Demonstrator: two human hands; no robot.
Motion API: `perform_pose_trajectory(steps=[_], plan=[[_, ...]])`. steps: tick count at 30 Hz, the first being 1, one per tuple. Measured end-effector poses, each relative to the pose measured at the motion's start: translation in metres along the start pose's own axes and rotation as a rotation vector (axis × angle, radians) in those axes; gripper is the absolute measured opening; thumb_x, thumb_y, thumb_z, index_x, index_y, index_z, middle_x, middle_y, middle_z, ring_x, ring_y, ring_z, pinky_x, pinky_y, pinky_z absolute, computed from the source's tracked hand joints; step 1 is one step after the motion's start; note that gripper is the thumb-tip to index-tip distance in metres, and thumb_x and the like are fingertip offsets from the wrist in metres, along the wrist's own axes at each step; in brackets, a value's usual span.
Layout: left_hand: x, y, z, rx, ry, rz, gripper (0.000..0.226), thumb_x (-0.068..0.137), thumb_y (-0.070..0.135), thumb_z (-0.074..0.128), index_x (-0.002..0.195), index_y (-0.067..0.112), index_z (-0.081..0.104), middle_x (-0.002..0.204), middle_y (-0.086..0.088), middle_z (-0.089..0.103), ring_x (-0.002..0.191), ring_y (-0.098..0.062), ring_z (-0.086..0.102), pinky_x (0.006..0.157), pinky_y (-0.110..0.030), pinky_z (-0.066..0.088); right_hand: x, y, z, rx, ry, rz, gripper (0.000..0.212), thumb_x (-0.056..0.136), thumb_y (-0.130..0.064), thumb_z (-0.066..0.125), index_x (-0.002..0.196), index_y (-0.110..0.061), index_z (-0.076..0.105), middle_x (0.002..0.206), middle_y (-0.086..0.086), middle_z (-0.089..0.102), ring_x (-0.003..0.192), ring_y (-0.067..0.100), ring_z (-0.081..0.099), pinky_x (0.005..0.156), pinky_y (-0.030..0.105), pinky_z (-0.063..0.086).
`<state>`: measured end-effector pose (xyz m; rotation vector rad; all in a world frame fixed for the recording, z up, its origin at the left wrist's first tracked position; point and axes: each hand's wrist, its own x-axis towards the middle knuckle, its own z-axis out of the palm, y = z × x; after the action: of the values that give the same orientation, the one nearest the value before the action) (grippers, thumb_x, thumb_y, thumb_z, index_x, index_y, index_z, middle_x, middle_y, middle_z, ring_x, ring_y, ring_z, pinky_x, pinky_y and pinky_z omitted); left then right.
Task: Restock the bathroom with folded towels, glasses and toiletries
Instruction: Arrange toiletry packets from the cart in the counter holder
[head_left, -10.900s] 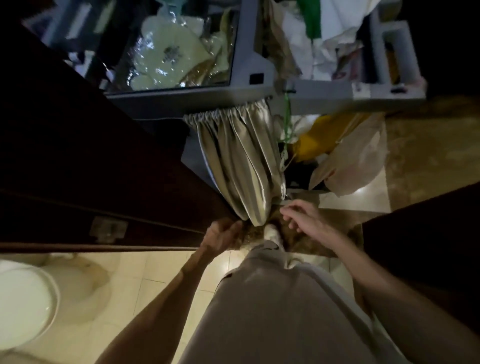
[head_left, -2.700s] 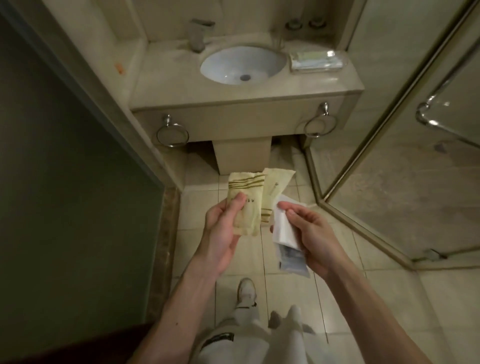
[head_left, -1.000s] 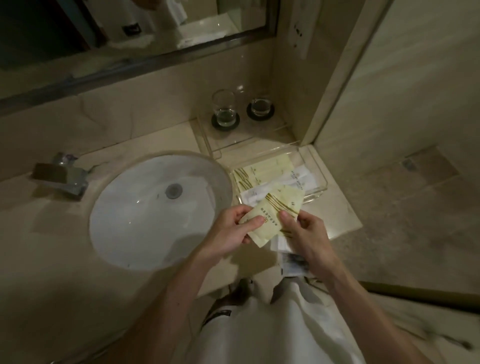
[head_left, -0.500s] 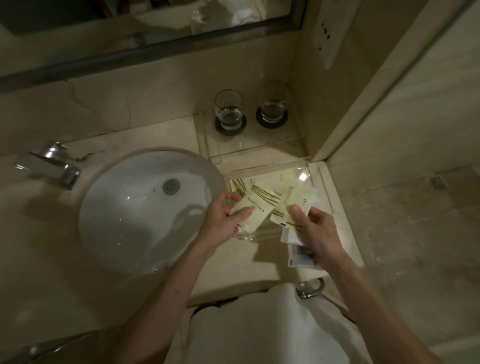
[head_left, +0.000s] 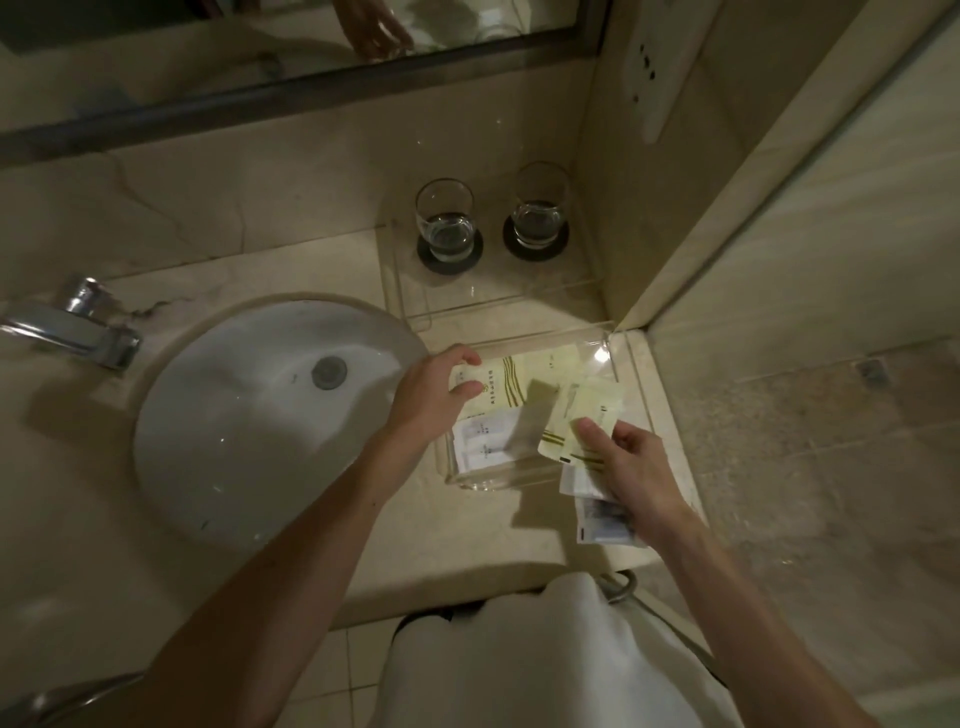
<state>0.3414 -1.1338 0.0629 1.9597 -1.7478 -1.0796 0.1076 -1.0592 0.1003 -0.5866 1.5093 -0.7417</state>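
Clear tray (head_left: 493, 480) right of the sink (head_left: 249, 415) is part-filled, glasses (head_left: 445, 221) set out; left hand (head_left: 431, 395) pinches a yellow sachet (head_left: 501, 387) in, right hand (head_left: 639, 467) grips spare sachets (head_left: 589, 408).

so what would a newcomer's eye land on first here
Probably the hands at centre: the left hand holds a striped yellow packet over the clear tray right of the white basin. The right hand pinches a second yellow packet with white sachets beneath. Behind, one glass and a second glass stand on dark coasters.
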Motion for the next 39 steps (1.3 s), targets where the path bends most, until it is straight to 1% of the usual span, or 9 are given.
perform_pose_trajectory(steps=[9,16,19,24,26,29,33,37,39], plan=[[0.017,-0.011,0.009,0.345,0.091,0.158,0.033,0.09,0.026,0.07,0.122,0.02,0.065,0.117,-0.004,0.058,0.11,-0.024,0.052,0.094,-0.036,0.04,-0.004,-0.002,0.006,0.008,-0.051,0.004,0.02,0.096,-0.023,0.062,0.107,-0.008,0.07,0.094,0.004,0.078,0.086,0.021,0.075,0.068,0.027,0.057],[0.021,-0.022,0.011,0.491,0.103,0.158,0.031,0.091,0.036,0.068,0.117,0.019,0.068,0.118,-0.004,0.062,0.115,-0.025,0.047,0.093,-0.037,0.038,-0.008,0.0,0.007,0.023,-0.076,0.0,0.019,0.097,-0.02,0.061,0.106,-0.007,0.071,0.098,0.006,0.077,0.088,0.021,0.075,0.072,0.028,0.058],[0.02,-0.023,0.014,0.525,0.072,0.143,0.046,0.092,0.049,0.061,0.128,0.019,0.063,0.126,-0.004,0.058,0.119,-0.026,0.044,0.096,-0.039,0.037,-0.008,0.0,0.006,0.032,-0.069,-0.001,0.021,0.096,-0.021,0.062,0.108,-0.006,0.07,0.096,0.006,0.078,0.086,0.022,0.075,0.069,0.028,0.058],[0.017,-0.018,0.019,0.594,0.061,0.119,0.06,0.084,0.063,0.064,0.126,0.021,0.06,0.124,-0.004,0.054,0.118,-0.025,0.043,0.094,-0.038,0.035,-0.008,-0.002,0.004,0.081,-0.083,0.028,0.026,0.095,-0.025,0.064,0.111,-0.006,0.071,0.102,0.014,0.076,0.09,0.03,0.071,0.091,0.054,0.051],[0.014,-0.014,0.018,0.593,0.1,0.141,0.052,0.081,0.061,0.068,0.115,0.022,0.062,0.12,-0.001,0.055,0.114,-0.025,0.044,0.091,-0.037,0.034,-0.008,-0.002,0.002,0.149,-0.099,0.061,0.028,0.095,-0.024,0.063,0.114,-0.004,0.069,0.108,0.017,0.073,0.094,0.031,0.07,0.092,0.052,0.051],[0.002,-0.002,0.011,0.477,0.132,0.226,0.031,0.087,0.045,0.07,0.101,0.021,0.057,0.107,0.002,0.06,0.104,-0.022,0.051,0.081,-0.032,0.036,-0.007,-0.002,-0.002,0.27,-0.13,0.107,0.033,0.096,-0.026,0.062,0.119,-0.003,0.067,0.115,0.018,0.071,0.1,0.03,0.069,0.087,0.042,0.055],[-0.036,0.023,-0.004,0.028,0.02,0.231,0.023,0.1,0.018,0.056,0.116,0.028,0.042,0.113,0.0,0.064,0.09,-0.018,0.065,0.066,-0.029,0.053,-0.005,-0.001,-0.003,0.45,-0.174,0.176,0.043,0.095,-0.031,0.061,0.128,-0.004,0.062,0.125,0.02,0.066,0.108,0.03,0.063,0.094,0.042,0.053],[-0.073,0.04,0.007,-0.134,-0.133,0.098,0.016,0.099,0.015,0.054,0.095,0.023,0.068,0.103,0.008,0.068,0.091,-0.005,0.062,0.08,-0.026,0.049,-0.004,-0.006,0.007,0.603,-0.187,0.158,0.047,0.094,-0.033,0.059,0.131,-0.005,0.06,0.124,0.017,0.067,0.105,0.025,0.069,0.084,0.036,0.057],[-0.085,0.048,0.015,-0.252,-0.284,-0.029,0.025,0.098,0.024,0.056,0.087,0.008,0.071,0.087,-0.002,0.068,0.078,-0.012,0.063,0.07,-0.032,0.051,-0.003,-0.008,0.012,0.635,-0.189,0.127,0.048,0.094,-0.034,0.057,0.132,-0.006,0.058,0.126,0.017,0.066,0.107,0.025,0.068,0.087,0.037,0.057]])
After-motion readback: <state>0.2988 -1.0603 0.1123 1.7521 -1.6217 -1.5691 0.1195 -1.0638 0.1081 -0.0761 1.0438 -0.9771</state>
